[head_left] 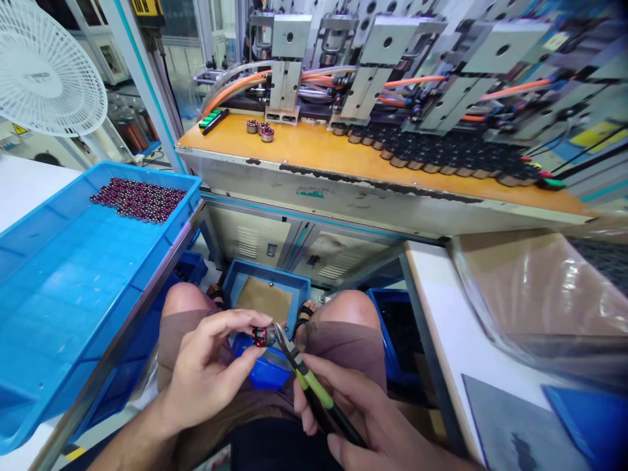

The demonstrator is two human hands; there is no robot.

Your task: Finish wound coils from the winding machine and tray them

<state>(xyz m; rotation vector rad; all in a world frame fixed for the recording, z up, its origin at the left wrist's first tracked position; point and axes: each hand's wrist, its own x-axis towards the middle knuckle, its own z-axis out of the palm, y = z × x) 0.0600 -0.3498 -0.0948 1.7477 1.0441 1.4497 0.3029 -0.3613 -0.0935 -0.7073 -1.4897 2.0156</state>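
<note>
My left hand point(210, 366) pinches a small red-and-black wound coil point(261, 335) between thumb and fingers, above my lap. My right hand point(366, 418) is closed round the green-and-black handles of a pair of cutters point(309, 383). The cutter tips touch the right end of the coil. Both hands hover between my knees, over a small blue bin point(267, 373) on the floor.
A large blue tray point(59, 294) at my left holds several coils point(140, 198) in its far corner. Ahead, an orange machine shelf point(318, 147) carries rows of dark coils point(441, 154) and three loose ones point(260, 129). A white fan point(46, 65) stands at far left; a plastic-covered table point(530, 294) lies right.
</note>
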